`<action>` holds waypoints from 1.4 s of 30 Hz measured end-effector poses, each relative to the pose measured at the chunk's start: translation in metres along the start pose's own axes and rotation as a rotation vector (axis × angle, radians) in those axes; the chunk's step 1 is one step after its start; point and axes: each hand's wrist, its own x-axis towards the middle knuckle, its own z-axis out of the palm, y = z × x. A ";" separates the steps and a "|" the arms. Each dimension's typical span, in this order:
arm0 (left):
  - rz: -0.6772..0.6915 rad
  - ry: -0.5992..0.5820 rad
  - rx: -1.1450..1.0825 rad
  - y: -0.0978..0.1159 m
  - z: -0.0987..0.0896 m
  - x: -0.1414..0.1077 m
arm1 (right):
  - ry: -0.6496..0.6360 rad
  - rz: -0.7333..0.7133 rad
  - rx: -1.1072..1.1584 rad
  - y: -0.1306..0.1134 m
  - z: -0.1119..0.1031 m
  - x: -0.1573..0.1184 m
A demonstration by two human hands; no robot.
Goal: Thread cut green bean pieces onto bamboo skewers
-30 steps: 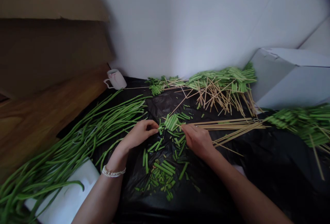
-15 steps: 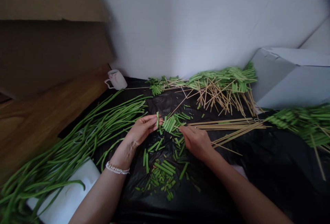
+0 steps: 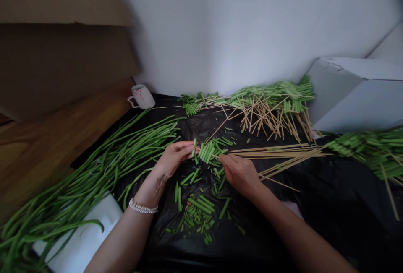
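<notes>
A short upright piece of green bean [image 3: 194, 149] is pinched in the fingertips of my left hand [image 3: 176, 155], at the tip of a thin wooden skewer. My right hand [image 3: 239, 172] is closed round the skewer [image 3: 215, 156] a little to the right. Between the hands several bean pieces [image 3: 206, 152] sit side by side on that skewer. Loose cut bean pieces [image 3: 201, 206] lie below and around on black plastic sheeting [image 3: 176, 248]. Bare skewers [image 3: 277, 154] lie just beyond my right hand.
Long uncut beans [image 3: 126, 155] spread over the left side, partly across a white board [image 3: 91, 239]. A mug [image 3: 143, 97] stands at the back left. Filled skewers [image 3: 273, 97] are heaped against the wall, with more [image 3: 371, 147] at the right. A white box [image 3: 355, 92] stands behind.
The bean piece in my left fingers has shifted slightly right and down, closer to the row on the skewer. My right hand stays almost still on the skewer.
</notes>
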 end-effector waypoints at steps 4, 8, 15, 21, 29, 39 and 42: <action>0.059 0.038 0.113 -0.001 0.003 -0.001 | -0.048 0.017 -0.011 -0.002 0.000 -0.001; 0.124 0.057 0.226 0.000 0.007 -0.002 | -0.093 0.048 0.025 -0.002 0.002 -0.001; 0.123 0.092 0.260 -0.005 0.008 0.000 | -0.146 0.088 0.193 -0.001 0.007 0.001; 0.103 0.070 0.180 -0.003 0.008 -0.001 | -0.096 0.081 0.161 -0.001 0.006 0.002; 0.117 0.047 0.237 -0.005 0.009 -0.001 | -0.056 0.067 0.155 0.001 0.010 -0.001; 0.135 0.056 0.226 -0.008 0.010 0.000 | -0.078 0.111 0.426 0.000 0.007 0.003; 0.136 0.052 0.226 -0.009 0.010 0.000 | -0.065 0.112 0.429 0.001 0.007 0.003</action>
